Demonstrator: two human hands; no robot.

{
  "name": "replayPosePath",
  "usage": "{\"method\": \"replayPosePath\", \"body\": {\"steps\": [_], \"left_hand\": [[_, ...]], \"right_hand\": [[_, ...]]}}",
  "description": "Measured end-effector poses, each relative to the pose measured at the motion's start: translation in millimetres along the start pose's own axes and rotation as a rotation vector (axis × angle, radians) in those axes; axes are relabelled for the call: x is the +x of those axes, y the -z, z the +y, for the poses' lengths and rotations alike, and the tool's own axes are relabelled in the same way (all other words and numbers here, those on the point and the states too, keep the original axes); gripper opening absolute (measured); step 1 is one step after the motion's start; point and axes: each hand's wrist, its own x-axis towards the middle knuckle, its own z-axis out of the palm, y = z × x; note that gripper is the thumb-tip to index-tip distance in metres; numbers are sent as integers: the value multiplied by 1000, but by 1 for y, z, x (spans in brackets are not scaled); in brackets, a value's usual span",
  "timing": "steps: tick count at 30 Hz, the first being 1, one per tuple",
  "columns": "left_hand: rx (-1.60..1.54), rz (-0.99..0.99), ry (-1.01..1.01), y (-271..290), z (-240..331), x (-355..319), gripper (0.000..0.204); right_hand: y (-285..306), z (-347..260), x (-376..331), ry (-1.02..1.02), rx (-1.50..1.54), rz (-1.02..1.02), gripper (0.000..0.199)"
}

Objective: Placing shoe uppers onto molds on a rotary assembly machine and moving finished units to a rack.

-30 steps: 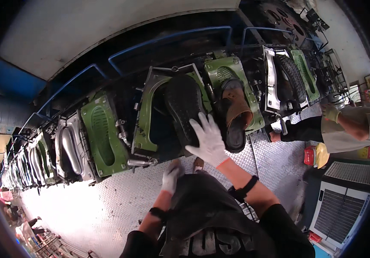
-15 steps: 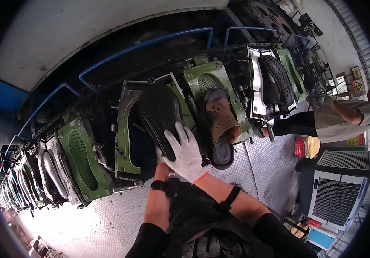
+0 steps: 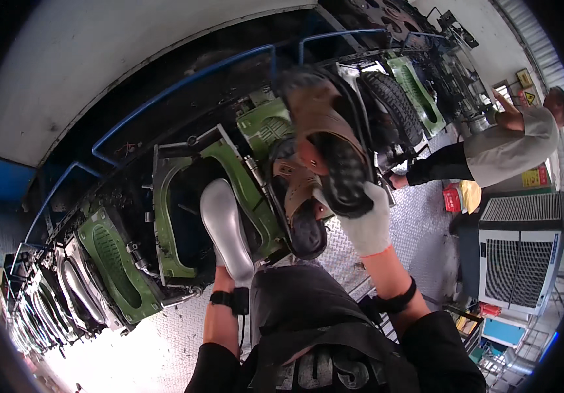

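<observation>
Sandal (image 3: 328, 118), brn upper w/ blk sole: held above the mould line (image 3: 108, 268), toe end away from operator, heel end toward operator.

Largest assy: mould line, running from operator's R to far L. Next: open green mould frame (image 3: 239, 183), in front of operator, w/ bare metal last (image 3: 224, 219) at its opening. 2nd sandal (image 3: 295, 193) lies R of frame, near a green sole mould (image 3: 259, 124).

Step in hand (judged): unloading; held sandal is clear of last. Next move calls for a firm heel grip and lateral clearance from 2nd sandal; avoid knocking the pair together.

R hand (image 3: 368, 223), gloved: fingers wrapped on heel end of sandal. L hand (image 3: 218, 258): mostly behind last; cannot tell whether fingers grip or only rest.

Not verifiable: moulds at far L end overlap, and glare washes out adj. treadplate floor (image 3: 419, 209). 2nd sandal is partly covered by held one; contact btwn the two can't be confirmed. Toe of held sandal is blurred, dark on dark.
</observation>
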Motion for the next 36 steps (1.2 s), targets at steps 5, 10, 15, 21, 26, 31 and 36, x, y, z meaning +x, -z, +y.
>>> {"method": "replayPosePath", "body": {"steps": [5,10,15,21,26,31,36], "left_hand": [[76,13,-40,-30,26,45,37],[584,382,-627,-106,25,7,32],[1484,-241,-1009,-189,32,-116,22],[2332,-178,-623,-310,-28,-84,38],[2386,-650,-1140,-316,-54,-62,12],[1929,-1611,-1616,-392,-168,-139,19],[1292,-2211,-1212,-489,-353,-295,23]], "right_hand": [[86,-24,-27,-115,-84,245,54],[142,-1,-31,-164,-247,375,51],[163,3,-25,-194,-261,338,52],[149,-21,-30,-256,-1001,86,65],[179,-64,-84,-317,-1016,-137,85],[282,-128,-195,-297,-1387,284,60],[416,-102,-322,370,-1670,652,53]]}}
